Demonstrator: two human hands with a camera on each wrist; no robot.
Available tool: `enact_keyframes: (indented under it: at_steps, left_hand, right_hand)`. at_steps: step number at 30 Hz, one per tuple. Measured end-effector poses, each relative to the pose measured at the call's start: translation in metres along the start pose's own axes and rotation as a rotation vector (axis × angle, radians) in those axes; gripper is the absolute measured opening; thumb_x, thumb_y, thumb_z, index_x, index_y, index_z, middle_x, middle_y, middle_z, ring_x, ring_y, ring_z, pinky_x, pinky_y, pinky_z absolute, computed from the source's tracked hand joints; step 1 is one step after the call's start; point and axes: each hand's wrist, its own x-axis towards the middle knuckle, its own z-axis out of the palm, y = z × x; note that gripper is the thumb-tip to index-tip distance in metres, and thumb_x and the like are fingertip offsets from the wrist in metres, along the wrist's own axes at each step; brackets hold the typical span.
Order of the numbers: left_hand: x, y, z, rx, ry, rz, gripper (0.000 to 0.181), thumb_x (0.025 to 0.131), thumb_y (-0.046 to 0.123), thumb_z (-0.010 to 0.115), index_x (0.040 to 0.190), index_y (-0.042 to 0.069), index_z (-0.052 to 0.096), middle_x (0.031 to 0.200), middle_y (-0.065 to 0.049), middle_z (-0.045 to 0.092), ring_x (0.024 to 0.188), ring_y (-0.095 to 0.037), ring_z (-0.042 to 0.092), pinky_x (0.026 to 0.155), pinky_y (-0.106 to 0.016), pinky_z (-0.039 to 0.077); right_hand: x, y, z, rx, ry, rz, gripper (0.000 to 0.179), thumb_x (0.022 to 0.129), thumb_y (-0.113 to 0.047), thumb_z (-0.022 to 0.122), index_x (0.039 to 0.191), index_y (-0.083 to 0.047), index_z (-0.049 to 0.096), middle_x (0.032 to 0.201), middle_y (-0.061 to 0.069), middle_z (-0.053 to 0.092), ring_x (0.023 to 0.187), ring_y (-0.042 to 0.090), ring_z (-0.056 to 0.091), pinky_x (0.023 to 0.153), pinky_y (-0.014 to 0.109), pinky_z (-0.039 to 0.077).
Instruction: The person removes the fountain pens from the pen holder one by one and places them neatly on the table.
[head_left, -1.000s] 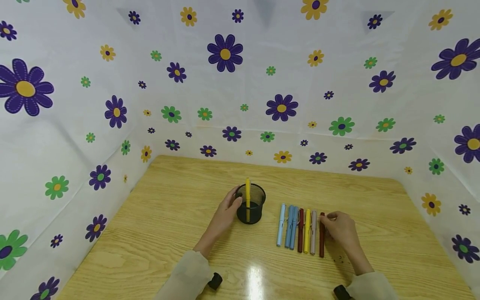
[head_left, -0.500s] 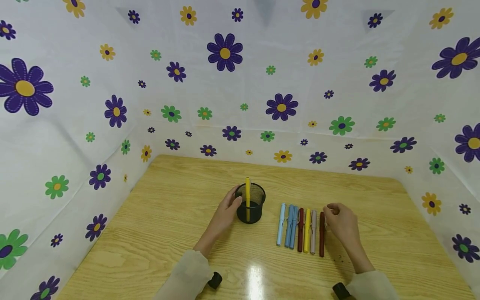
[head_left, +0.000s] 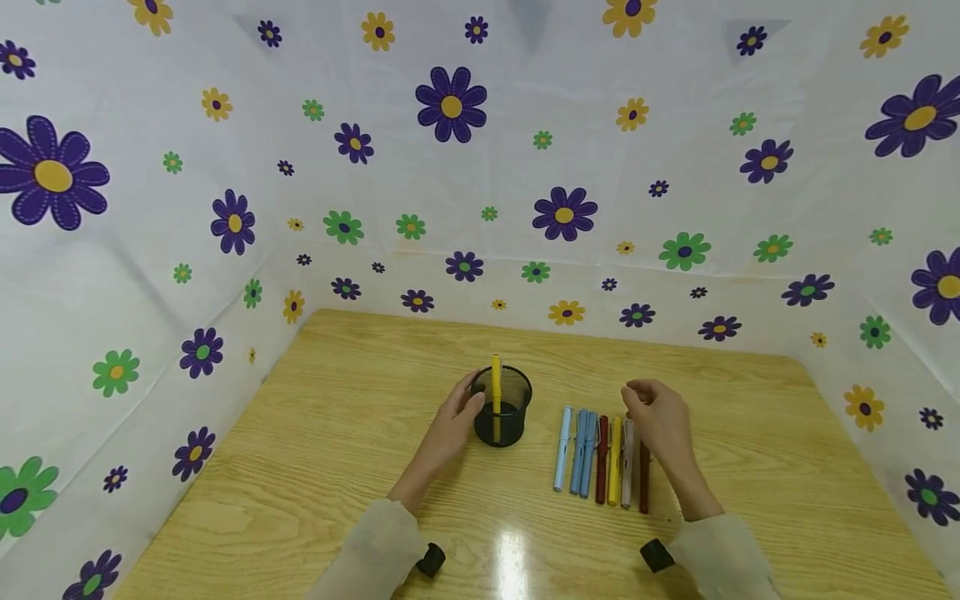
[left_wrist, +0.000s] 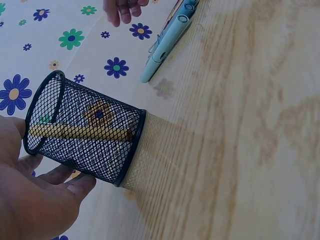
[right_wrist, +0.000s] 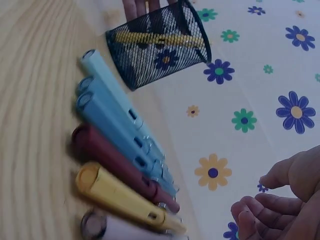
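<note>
My left hand point(head_left: 448, 422) holds the left side of a black mesh pen holder point(head_left: 512, 427), which stands upright on the table. Inside it, a yellow pen point(head_left: 496, 383) leans with its top above the rim. To its right lies a row of capped pens: a light blue pen point(head_left: 562, 448), two blue pens point(head_left: 588, 454), a dark red pen point(head_left: 602, 460), a yellow pen point(head_left: 615, 462), a greyish-pink pen point(head_left: 627, 467) and another dark red pen point(head_left: 644, 483). Above the row's right end hovers my right hand point(head_left: 663, 421), fingers loosely bent around nothing; it partly covers the last pen.
The wooden table point(head_left: 360, 358) carries everything. White cloth walls point(head_left: 495, 183) printed with flowers stand behind it and at both sides. A black wrist-worn piece point(head_left: 657, 556) sits by the right sleeve.
My right hand has left the rightmost dark red pen, rising and moving left and away over the row's far end. The left hand and pen holder have stayed put.
</note>
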Motion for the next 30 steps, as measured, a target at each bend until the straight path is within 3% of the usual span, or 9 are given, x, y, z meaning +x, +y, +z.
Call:
enact_keyframes:
  at_steps: [6, 14, 19, 23, 30]
  left_hand:
    - [0.000, 0.000, 0.000, 0.002, -0.002, 0.000, 0.060, 0.113, 0.035, 0.045, 0.165, 0.011, 0.027, 0.165, -0.022, 0.028, 0.152, -0.041, 0.025, 0.120, -0.059, 0.027]
    - [0.000, 0.000, 0.000, -0.007, -0.008, 0.015, 0.059, 0.113, 0.034, 0.043, 0.165, 0.009, 0.026, 0.165, -0.023, 0.027, 0.153, -0.041, 0.023, 0.120, -0.059, 0.026]
    - [-0.001, 0.002, 0.000, -0.016, -0.006, 0.008, 0.057, 0.114, 0.029, 0.044, 0.165, 0.011, 0.026, 0.165, -0.023, 0.028, 0.153, -0.041, 0.024, 0.120, -0.059, 0.026]
    - [-0.001, 0.002, 0.001, -0.015, -0.002, 0.007, 0.056, 0.114, 0.025, 0.043, 0.165, 0.012, 0.026, 0.164, -0.024, 0.029, 0.152, -0.041, 0.026, 0.120, -0.059, 0.026]
    - [0.001, 0.007, -0.001, -0.015, -0.024, -0.007, 0.056, 0.114, 0.021, 0.042, 0.165, 0.006, 0.023, 0.162, -0.030, 0.028, 0.150, -0.045, 0.026, 0.119, -0.062, 0.027]
  right_hand:
    - [0.007, -0.016, 0.011, 0.047, -0.035, -0.028, 0.040, 0.106, -0.023, 0.059, 0.131, 0.008, 0.064, 0.109, 0.026, 0.070, 0.093, 0.042, 0.071, 0.062, 0.024, 0.054]
    - [0.020, -0.029, 0.029, 0.136, -0.115, -0.138, 0.038, 0.106, -0.023, 0.062, 0.131, 0.005, 0.065, 0.111, 0.026, 0.070, 0.096, 0.043, 0.067, 0.068, 0.023, 0.055]
    - [0.025, -0.036, 0.042, 0.180, -0.169, -0.198, 0.037, 0.106, -0.023, 0.062, 0.131, 0.004, 0.066, 0.110, 0.023, 0.071, 0.098, 0.043, 0.066, 0.077, 0.038, 0.060]
    - [0.029, -0.043, 0.053, 0.215, -0.211, -0.201, 0.035, 0.105, -0.021, 0.063, 0.132, 0.002, 0.066, 0.110, 0.019, 0.071, 0.099, 0.044, 0.066, 0.083, 0.052, 0.059]
    - [0.034, -0.054, 0.070, 0.239, -0.261, -0.228, 0.036, 0.106, -0.020, 0.063, 0.133, 0.004, 0.065, 0.114, 0.024, 0.070, 0.099, 0.044, 0.065, 0.083, 0.053, 0.058]
